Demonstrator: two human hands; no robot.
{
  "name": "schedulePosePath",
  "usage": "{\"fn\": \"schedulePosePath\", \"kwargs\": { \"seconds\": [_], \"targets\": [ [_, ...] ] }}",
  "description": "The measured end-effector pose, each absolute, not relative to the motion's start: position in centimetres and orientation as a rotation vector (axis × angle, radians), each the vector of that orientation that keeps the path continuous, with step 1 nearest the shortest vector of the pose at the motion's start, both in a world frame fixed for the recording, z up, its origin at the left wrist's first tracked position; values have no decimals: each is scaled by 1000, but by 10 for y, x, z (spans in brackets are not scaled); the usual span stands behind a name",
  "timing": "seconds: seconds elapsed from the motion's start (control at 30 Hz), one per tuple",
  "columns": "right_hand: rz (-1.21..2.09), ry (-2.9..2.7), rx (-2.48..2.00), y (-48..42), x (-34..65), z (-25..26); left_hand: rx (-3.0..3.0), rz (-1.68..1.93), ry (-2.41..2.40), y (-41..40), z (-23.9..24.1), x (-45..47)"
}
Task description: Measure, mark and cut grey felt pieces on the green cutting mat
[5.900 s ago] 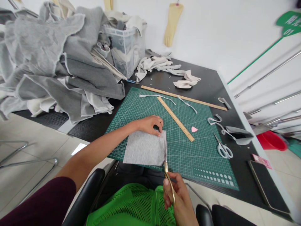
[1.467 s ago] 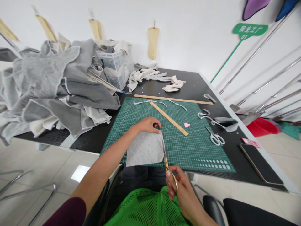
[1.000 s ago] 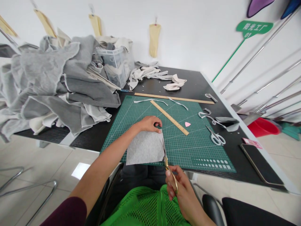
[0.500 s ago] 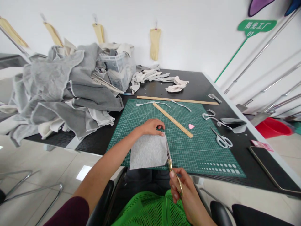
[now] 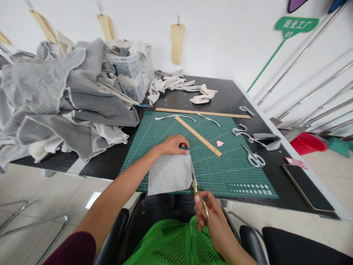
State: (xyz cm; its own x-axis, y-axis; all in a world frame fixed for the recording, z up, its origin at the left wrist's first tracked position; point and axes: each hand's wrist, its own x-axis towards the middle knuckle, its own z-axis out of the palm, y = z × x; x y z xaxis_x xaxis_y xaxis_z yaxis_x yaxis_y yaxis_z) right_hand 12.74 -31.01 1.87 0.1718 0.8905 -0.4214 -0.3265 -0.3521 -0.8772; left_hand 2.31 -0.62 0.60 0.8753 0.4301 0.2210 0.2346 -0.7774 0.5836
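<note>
A piece of light grey fabric [image 5: 169, 173] lies over the front edge of the green cutting mat [image 5: 220, 167]. My left hand [image 5: 175, 144] is closed at its upper right corner, thumb and fingers pinching the cloth there. In my right hand [image 5: 208, 211] are gold-handled scissors [image 5: 204, 208], fingers wrapped round the handles. Their blades lie along the fabric's right edge, where a narrow strip stands slightly apart from the main piece. The blade tips are hard to make out among the cloth.
Wooden rulers [image 5: 198, 136], a pink chalk piece [image 5: 220, 143] and white-handled scissors [image 5: 256, 159] lie on the mat. Grey cloth is heaped [image 5: 71, 88] at left beside a clear plastic bin [image 5: 132, 75]. A phone [image 5: 307, 187] rests near the right edge, with fabric scraps [image 5: 266, 140] behind it.
The camera view has shifted slightly, so everything appears a little further left and higher. Both hands keep their hold on the fabric and the scissors, with little other visible change.
</note>
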Motion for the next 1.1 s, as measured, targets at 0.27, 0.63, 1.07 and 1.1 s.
{"fn": "schedulePosePath", "kwargs": {
  "seconds": [0.27,0.63,1.07,1.1],
  "targets": [
    [1437,-593,-1361,-310,128,19,2468,427,391,-4,6,23],
    [1418,-604,-1410,-310,128,21,2389,446,365,-8,8,23],
    [1422,-661,-1421,-312,127,17,2427,391,294,-6,9,24],
    [1423,-664,-1421,-313,128,17,2427,389,294,-6,9,24]
  ]
}}
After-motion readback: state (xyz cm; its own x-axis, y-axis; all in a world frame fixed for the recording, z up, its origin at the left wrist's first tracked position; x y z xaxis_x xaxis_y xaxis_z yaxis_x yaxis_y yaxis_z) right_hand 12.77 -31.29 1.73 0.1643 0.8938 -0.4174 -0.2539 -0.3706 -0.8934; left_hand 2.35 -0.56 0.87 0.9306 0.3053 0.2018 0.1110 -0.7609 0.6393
